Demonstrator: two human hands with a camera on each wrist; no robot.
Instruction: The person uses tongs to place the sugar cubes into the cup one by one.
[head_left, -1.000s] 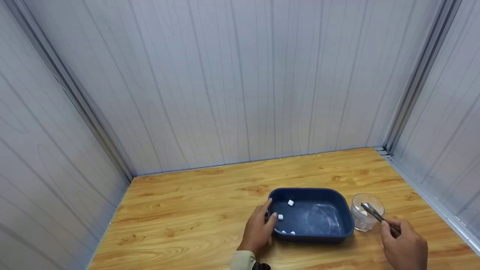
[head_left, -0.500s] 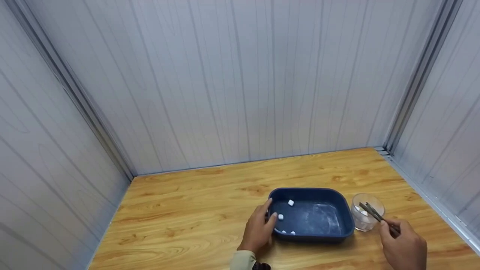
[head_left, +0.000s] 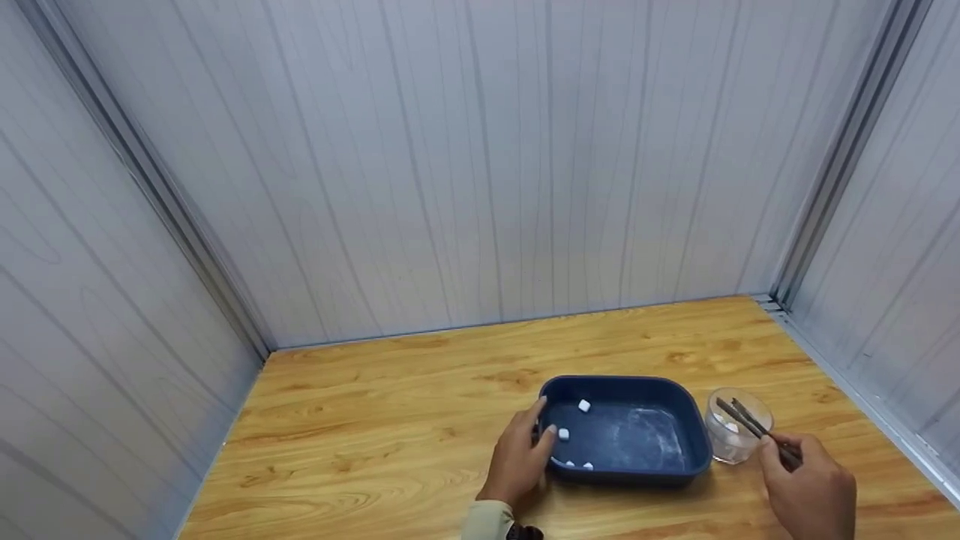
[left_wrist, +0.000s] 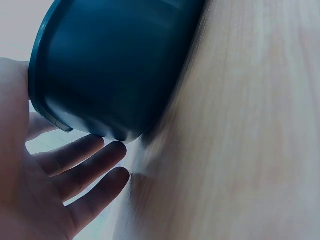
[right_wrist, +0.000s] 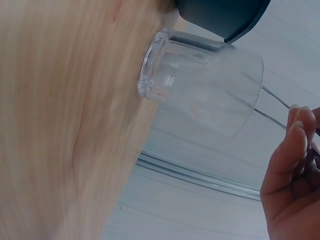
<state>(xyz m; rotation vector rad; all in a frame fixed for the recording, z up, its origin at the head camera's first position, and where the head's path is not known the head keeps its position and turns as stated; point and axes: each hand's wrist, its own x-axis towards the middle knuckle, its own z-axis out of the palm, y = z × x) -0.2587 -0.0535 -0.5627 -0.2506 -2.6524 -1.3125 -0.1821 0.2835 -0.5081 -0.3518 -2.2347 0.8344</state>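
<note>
In the head view, my left hand [head_left: 516,459] grips the left end of a dark blue rectangular dish [head_left: 694,450], thumb over the rim. The left wrist view has its other fingers [left_wrist: 97,170] spread along the dish's outer wall. Small white cubes [head_left: 584,406] lie in the dish, some by its near wall. My right hand [head_left: 810,480] pinches metal tweezers [head_left: 765,433], their two tips spread apart inside the mouth of a clear glass [head_left: 739,452]. White pieces [head_left: 729,427] sit in the glass. In the right wrist view, the tweezer arms [right_wrist: 272,117] enter over the glass's rim.
The glass stands close beside the dish's right end on a wood-grain table [head_left: 375,420]. Pale panel walls [head_left: 480,165] rise behind the table and on both sides, with a metal strip [head_left: 862,405] along the right edge.
The tweezers' tips, together one second ago, have spread apart over the glass. Both hands stay in place, and the dish keeps its spot; the head view shifts very slightly.
</note>
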